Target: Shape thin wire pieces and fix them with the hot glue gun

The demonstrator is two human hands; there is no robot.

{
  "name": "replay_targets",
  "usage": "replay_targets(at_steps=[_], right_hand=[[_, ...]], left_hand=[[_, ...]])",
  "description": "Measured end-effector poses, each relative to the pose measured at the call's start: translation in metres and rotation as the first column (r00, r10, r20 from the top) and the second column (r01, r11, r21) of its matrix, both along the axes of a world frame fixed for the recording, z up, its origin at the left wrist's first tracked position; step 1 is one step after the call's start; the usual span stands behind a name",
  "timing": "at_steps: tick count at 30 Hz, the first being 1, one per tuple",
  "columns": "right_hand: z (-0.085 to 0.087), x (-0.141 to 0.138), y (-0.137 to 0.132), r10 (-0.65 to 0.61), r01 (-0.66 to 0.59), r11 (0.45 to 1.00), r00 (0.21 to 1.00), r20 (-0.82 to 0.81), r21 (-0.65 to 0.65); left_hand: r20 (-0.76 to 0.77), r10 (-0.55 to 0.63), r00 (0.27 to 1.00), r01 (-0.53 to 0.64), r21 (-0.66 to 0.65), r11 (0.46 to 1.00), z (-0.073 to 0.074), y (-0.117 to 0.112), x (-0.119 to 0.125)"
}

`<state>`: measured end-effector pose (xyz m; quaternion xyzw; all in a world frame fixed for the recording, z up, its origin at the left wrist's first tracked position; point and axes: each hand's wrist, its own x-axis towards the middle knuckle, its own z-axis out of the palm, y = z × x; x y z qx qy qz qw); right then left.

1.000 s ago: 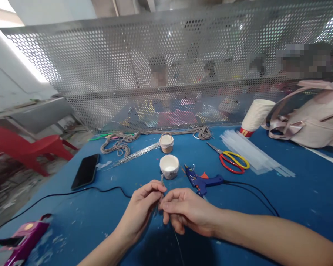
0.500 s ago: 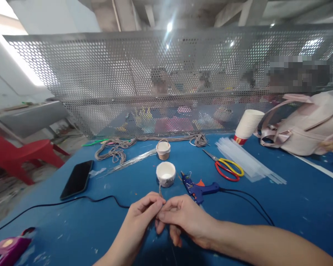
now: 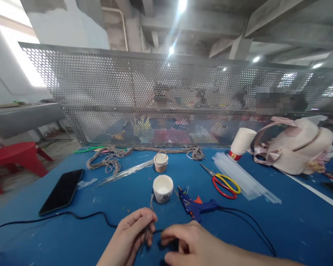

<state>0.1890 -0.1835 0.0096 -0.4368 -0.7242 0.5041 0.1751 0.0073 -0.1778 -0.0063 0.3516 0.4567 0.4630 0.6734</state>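
Pinched between thumb and forefinger of my left hand [image 3: 137, 231] is a thin grey cord [image 3: 151, 202], which runs up beside the nearer small white cup [image 3: 163, 187]. That cup stands upright with grey material round its lower part. My right hand [image 3: 188, 240] is just to the right, its fingers loosely bent and apart, with nothing visible in them. Beyond the cup stands a second small cup [image 3: 161, 162] with a brown base and a thin handle. A blue glue gun [image 3: 197, 205] lies on its side in front of my right hand.
On the blue table lie scissors [image 3: 223, 184], translucent strips [image 3: 244, 177], thin wires [image 3: 127, 173], bundled grey cord [image 3: 108, 159] and a phone [image 3: 62, 190]. Stacked paper cups [image 3: 242, 142] and a pale backpack [image 3: 296, 146] stand at the right. A perforated metal screen [image 3: 113, 81] borders the back.
My right hand has come away from the left and moved right and down, its fingers parting. My left hand still pinches the cord. The camera view has tilted upward.
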Motion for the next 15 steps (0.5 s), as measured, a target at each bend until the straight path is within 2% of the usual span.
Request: replay_targets(at_steps=[3, 4, 6, 8, 10, 12, 15], right_hand=[[0.002, 0.028, 0.001, -0.038, 0.004, 0.951, 0.994, 0.105, 0.308], [0.0, 0.038, 0.004, -0.074, 0.016, 0.919, 0.989, 0.131, 0.395], [-0.008, 0.059, 0.012, -0.179, 0.061, 0.82, 0.971, 0.155, 0.569], [-0.015, 0.076, 0.025, -0.265, 0.073, 0.766, 0.941, 0.21, 0.639], [-0.017, 0.088, 0.042, -0.328, 0.101, 0.736, 0.919, 0.221, 0.669], [-0.012, 0.092, 0.065, -0.356, 0.117, 0.717, 0.909, 0.217, 0.687], [0.005, 0.081, 0.107, -0.352, 0.129, 0.681, 0.921, 0.168, 0.721]], left_hand=[[-0.005, 0.022, 1.0, -0.022, -0.021, 1.0, 0.003, 0.001, -0.001], [-0.009, 0.025, 1.0, -0.025, -0.025, 0.999, 0.003, 0.001, -0.001], [-0.016, 0.019, 1.0, -0.02, -0.028, 0.999, 0.002, 0.002, -0.001], [-0.017, 0.025, 1.0, -0.025, -0.034, 0.999, -0.001, 0.003, -0.001], [-0.015, 0.031, 0.999, -0.032, -0.046, 0.998, -0.003, 0.005, -0.001], [-0.006, 0.036, 0.999, -0.036, -0.051, 0.998, -0.004, 0.006, 0.0], [0.019, 0.036, 0.999, -0.035, -0.043, 0.998, -0.005, 0.007, 0.002]])
